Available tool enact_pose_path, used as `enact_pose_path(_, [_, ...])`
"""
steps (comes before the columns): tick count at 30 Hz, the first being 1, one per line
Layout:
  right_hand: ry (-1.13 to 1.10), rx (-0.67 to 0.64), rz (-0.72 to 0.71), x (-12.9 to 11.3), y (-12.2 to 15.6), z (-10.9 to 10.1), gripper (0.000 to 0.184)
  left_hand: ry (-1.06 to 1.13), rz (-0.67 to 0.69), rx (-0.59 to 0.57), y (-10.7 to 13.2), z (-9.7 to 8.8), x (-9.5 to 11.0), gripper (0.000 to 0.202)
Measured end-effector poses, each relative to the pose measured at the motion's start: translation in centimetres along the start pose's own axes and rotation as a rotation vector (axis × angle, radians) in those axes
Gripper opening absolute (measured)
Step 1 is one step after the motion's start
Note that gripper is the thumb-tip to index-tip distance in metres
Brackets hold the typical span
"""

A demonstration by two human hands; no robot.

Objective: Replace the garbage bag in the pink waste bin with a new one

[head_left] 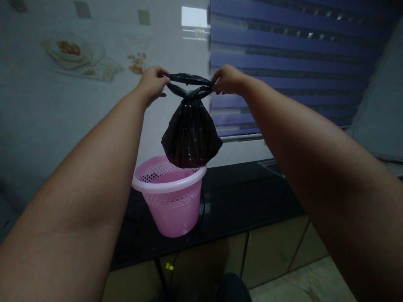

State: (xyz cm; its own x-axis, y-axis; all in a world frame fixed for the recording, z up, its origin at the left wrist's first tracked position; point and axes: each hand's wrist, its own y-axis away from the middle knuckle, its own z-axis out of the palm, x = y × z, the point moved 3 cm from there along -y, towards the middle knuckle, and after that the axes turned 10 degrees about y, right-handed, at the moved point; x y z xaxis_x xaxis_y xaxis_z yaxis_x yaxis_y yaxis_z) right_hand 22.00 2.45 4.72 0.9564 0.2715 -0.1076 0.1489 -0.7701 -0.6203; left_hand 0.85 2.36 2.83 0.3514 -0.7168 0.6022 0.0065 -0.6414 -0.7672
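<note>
A black plastic garbage bag (192, 134) hangs in the air, its neck gathered and its top pulled out into a loop. My left hand (153, 86) pinches the left end of that loop, and my right hand (227, 80) pinches the right end. The body of the bag bulges below the gathered neck; what is inside does not show. Just under and behind the bag's lower edge stands a pink plastic basket (176, 214) with a perforated upper wall and a wide rim. The bag overlaps the basket's far right rim in view.
The basket stands on a dark countertop (245, 201) with cabinet doors (273, 247) below. A tiled wall (103, 25) and a purple striped blind (296, 63) rise behind. A thin cord with a yellow tag (169, 266) hangs over the counter's front.
</note>
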Motion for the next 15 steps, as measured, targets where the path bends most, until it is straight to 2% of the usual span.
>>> enact_pose_path(6, [-0.021,0.007,-0.004,0.06,0.16,-0.23,0.031,0.042,-0.001,-0.012,0.0,0.06,0.18,0.011])
enact_pose_path(15, [0.042,0.013,0.022,0.05,0.59,-0.66,0.032,0.031,-0.003,-0.028,-0.35,0.4,0.07,0.012])
